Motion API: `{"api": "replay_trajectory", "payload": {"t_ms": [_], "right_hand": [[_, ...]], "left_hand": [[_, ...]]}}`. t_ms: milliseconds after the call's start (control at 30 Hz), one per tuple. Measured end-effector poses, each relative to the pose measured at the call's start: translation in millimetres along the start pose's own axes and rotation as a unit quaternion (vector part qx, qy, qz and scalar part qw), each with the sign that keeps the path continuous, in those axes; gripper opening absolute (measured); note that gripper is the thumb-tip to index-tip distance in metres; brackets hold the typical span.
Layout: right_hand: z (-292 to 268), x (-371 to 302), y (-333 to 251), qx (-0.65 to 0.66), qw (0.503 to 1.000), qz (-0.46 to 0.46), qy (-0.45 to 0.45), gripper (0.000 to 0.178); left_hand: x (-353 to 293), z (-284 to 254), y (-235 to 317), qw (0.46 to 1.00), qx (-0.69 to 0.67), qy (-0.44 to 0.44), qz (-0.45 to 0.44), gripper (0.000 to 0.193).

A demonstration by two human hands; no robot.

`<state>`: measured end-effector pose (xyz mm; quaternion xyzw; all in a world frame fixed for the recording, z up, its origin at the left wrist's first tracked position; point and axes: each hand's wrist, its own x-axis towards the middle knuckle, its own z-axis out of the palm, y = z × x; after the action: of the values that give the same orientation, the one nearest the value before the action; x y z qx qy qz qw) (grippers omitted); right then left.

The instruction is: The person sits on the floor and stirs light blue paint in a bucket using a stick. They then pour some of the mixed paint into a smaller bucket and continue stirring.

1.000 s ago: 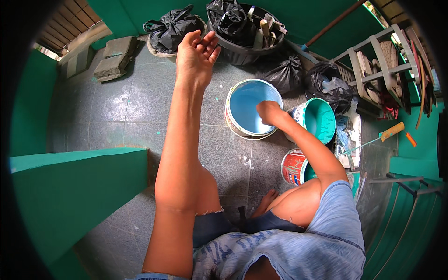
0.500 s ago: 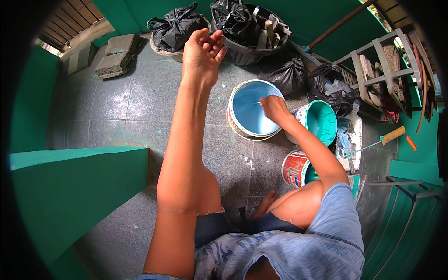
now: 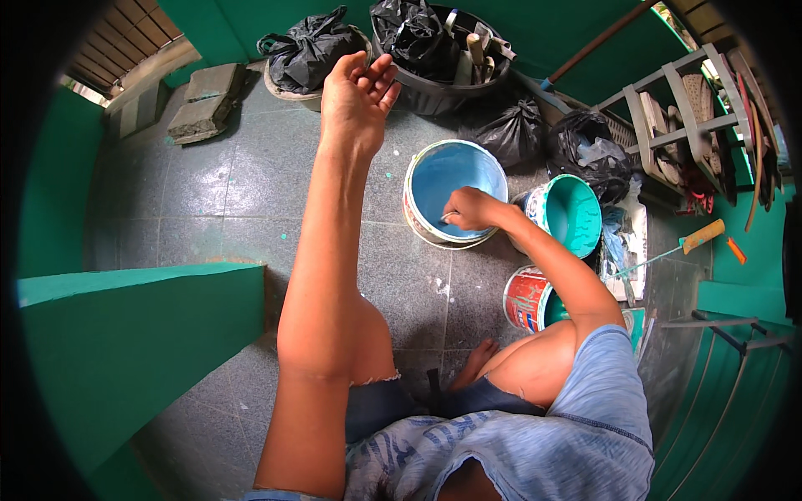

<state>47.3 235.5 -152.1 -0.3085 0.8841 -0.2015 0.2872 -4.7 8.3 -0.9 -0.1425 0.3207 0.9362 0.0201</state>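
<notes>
My right hand [image 3: 470, 209] is inside the near part of a large white bucket [image 3: 409, 209] with pale blue inside. Its fingers are closed round a thin, pale, stick-like thing [image 3: 449, 218], mostly hidden by the hand and too small to tell exactly. My left hand [image 3: 355, 104] is held up in the air, left of the bucket and in front of the black bags. Its palm is turned up, the fingers lie apart and loosely bent, and nothing is in it.
To the right stand a green-coated paint bucket [image 3: 576, 213] and a red paint can [image 3: 524, 299]. A paint roller [image 3: 703, 236] lies beyond. Black bags [image 3: 510, 134], a dark tub [image 3: 434, 100] and concrete blocks [image 3: 203, 113] line the back. A green low wall [image 3: 150, 342] is at left.
My right hand has moved left and toward me inside the bucket, from its right side to its near rim. My left hand stays raised, almost unmoved.
</notes>
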Motion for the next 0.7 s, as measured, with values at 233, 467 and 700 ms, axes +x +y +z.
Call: {"api": "replay_trajectory", "payload": {"t_ms": [233, 467, 700], "right_hand": [[-22.0, -11.4, 20.5, -0.203, 0.963, 0.042, 0.172, 0.011], [-0.2, 11.6, 8.1, -0.019, 0.977, -0.016, 0.211, 0.016], [-14.2, -3.8, 23.0, -0.126, 0.987, 0.023, 0.1, 0.011]], "left_hand": [[-1.2, 2.4, 1.2, 1.0, -0.004, 0.001, -0.002, 0.02], [-2.5, 3.6, 0.1, 1.0, -0.001, 0.004, -0.004, 0.019], [1.8, -0.1, 0.1, 1.0, 0.006, -0.001, -0.002, 0.02]]}}
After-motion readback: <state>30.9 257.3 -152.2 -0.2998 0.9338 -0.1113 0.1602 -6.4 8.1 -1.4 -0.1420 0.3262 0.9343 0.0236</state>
